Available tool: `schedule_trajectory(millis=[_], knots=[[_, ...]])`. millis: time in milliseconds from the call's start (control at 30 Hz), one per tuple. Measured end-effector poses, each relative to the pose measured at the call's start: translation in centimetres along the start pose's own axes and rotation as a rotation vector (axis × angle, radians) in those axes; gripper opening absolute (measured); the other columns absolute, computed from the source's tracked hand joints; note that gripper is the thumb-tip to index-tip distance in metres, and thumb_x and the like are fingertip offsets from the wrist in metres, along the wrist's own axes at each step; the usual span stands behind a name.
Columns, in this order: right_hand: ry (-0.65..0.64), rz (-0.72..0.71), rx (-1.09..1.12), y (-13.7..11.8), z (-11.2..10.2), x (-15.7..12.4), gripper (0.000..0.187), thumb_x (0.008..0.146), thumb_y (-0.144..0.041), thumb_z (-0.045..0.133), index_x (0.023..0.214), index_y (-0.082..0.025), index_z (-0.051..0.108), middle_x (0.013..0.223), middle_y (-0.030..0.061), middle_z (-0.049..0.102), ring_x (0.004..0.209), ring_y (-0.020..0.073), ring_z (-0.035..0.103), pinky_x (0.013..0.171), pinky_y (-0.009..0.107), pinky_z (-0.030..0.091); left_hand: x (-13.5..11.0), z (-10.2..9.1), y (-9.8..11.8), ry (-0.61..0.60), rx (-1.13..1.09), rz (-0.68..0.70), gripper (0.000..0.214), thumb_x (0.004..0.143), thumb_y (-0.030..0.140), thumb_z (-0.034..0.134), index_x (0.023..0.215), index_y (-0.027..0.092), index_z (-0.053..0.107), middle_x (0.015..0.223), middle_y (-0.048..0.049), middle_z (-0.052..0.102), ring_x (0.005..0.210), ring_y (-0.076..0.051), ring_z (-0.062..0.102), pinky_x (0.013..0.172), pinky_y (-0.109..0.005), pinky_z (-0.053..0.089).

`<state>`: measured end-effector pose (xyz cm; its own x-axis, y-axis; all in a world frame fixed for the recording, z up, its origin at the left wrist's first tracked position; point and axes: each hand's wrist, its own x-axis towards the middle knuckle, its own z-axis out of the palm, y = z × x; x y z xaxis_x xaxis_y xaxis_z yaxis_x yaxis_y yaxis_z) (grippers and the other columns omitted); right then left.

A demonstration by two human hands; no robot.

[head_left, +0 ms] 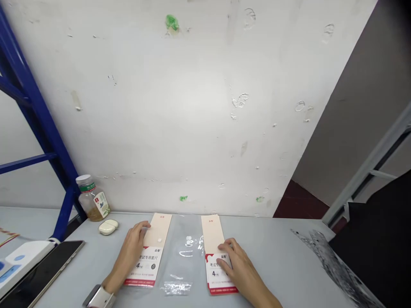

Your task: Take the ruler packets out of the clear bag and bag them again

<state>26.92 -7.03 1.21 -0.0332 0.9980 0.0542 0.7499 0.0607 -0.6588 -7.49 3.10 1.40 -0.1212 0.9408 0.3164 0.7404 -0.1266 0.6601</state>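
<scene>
Two groups of paper package cards lie on the grey table, cream at the top and white with red bands below. My left hand (134, 241) rests at the left edge of the left card (152, 265), fingers loosely bent and extended over it. The right hand (236, 266) lies on the right cards (212, 239), which look like a small stack, with thumb and index finger spread apart. Between them a clear plastic bag (178, 267) lies flat, shiny with reflections. The undersides of both hands are hidden.
At the left stand a jar with a white lid (91, 199), a cream earphone case (108, 227) and a large phone (54, 273). A blue metal frame (41, 102) rises there. A white wall (180, 107) backs the table (276, 252). A black item (379, 235) is at right.
</scene>
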Motion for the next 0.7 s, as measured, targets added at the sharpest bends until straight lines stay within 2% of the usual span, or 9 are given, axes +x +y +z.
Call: schedule_trajectory(millis=[100, 200, 267, 367, 467, 567, 633, 700], knots=[[-0.021, -0.002, -0.04, -0.3, 0.1, -0.1, 0.028, 0.091, -0.037, 0.044, 0.11, -0.028, 0.061, 0.118, 0.0046, 0.057, 0.098, 0.022, 0.06, 0.087, 0.034, 0.049, -0.2, 0.2, -0.1, -0.066, 0.055, 0.082, 0.031, 0.083, 0.039, 0.04, 0.095, 0.024, 0.064, 0.12, -0.0066, 0.065, 0.105, -0.028, 0.058, 0.092, -0.045, 0.046], [-0.08, 0.024, -0.038, -0.7, -0.5, -0.2, 0.032, 0.09, -0.042, 0.044, 0.115, -0.029, 0.06, 0.123, 0.0046, 0.055, 0.102, 0.0229, 0.058, 0.091, 0.036, 0.047, -0.8, 0.6, 0.3, -0.192, 0.213, 0.149, 0.033, 0.086, 0.043, 0.043, 0.104, 0.027, 0.064, 0.126, -0.0061, 0.062, 0.113, -0.03, 0.054, 0.094, -0.047, 0.043], [-0.117, 0.045, -0.025, -1.0, -1.2, -0.3, 0.037, 0.087, -0.045, 0.049, 0.118, -0.028, 0.06, 0.131, 0.0049, 0.053, 0.109, 0.024, 0.057, 0.096, 0.036, 0.045, -1.2, 0.8, 0.3, -0.239, 0.329, 0.157, 0.034, 0.089, 0.04, 0.039, 0.11, 0.027, 0.062, 0.13, -0.0061, 0.06, 0.118, -0.03, 0.051, 0.093, -0.047, 0.042], [-0.169, 0.082, -0.011, -1.4, -2.2, -0.5, 0.046, 0.082, -0.048, 0.056, 0.123, -0.028, 0.059, 0.145, 0.0042, 0.044, 0.124, 0.0265, 0.049, 0.104, 0.037, 0.038, -1.2, 1.0, 0.0, -0.222, 0.399, 0.147, 0.035, 0.091, 0.035, 0.036, 0.114, 0.025, 0.06, 0.132, -0.0082, 0.058, 0.119, -0.03, 0.05, 0.092, -0.047, 0.042], [-0.227, 0.144, -0.001, -1.6, -2.7, -0.7, 0.061, 0.072, -0.046, 0.067, 0.129, -0.029, 0.056, 0.156, 0.0021, 0.031, 0.137, 0.03, 0.036, 0.11, 0.039, 0.033, -1.1, 0.8, 0.2, -0.195, 0.406, 0.159, 0.036, 0.092, 0.034, 0.035, 0.115, 0.023, 0.06, 0.133, -0.0103, 0.057, 0.12, -0.031, 0.049, 0.093, -0.047, 0.041], [-0.268, 0.191, 0.033, -1.8, -2.8, -0.8, 0.073, 0.06, -0.036, 0.075, 0.13, -0.03, 0.055, 0.16, 0.0024, 0.022, 0.143, 0.0342, 0.023, 0.112, 0.044, 0.029, -1.5, 0.7, 2.0, -0.223, 0.372, 0.217, 0.035, 0.093, 0.03, 0.033, 0.114, 0.023, 0.06, 0.13, -0.0089, 0.059, 0.119, -0.029, 0.051, 0.094, -0.044, 0.041], [-0.265, 0.212, 0.058, -2.0, -2.8, -0.8, 0.069, 0.057, -0.029, 0.076, 0.124, -0.029, 0.058, 0.16, 0.0034, 0.023, 0.144, 0.0363, 0.021, 0.111, 0.047, 0.028, -2.3, 1.0, 3.9, -0.326, 0.338, 0.279, 0.032, 0.091, 0.024, 0.035, 0.109, 0.025, 0.061, 0.12, -0.0061, 0.065, 0.111, -0.028, 0.056, 0.09, -0.042, 0.042], [-0.246, 0.222, 0.07, -2.2, -2.6, -0.8, 0.061, 0.055, -0.023, 0.074, 0.114, -0.029, 0.061, 0.158, 0.0041, 0.028, 0.142, 0.0365, 0.026, 0.108, 0.047, 0.031, -3.3, 1.7, 5.9, -0.385, 0.317, 0.296, 0.029, 0.087, 0.02, 0.041, 0.106, 0.025, 0.062, 0.11, -0.0052, 0.068, 0.105, -0.028, 0.058, 0.087, -0.042, 0.043]])
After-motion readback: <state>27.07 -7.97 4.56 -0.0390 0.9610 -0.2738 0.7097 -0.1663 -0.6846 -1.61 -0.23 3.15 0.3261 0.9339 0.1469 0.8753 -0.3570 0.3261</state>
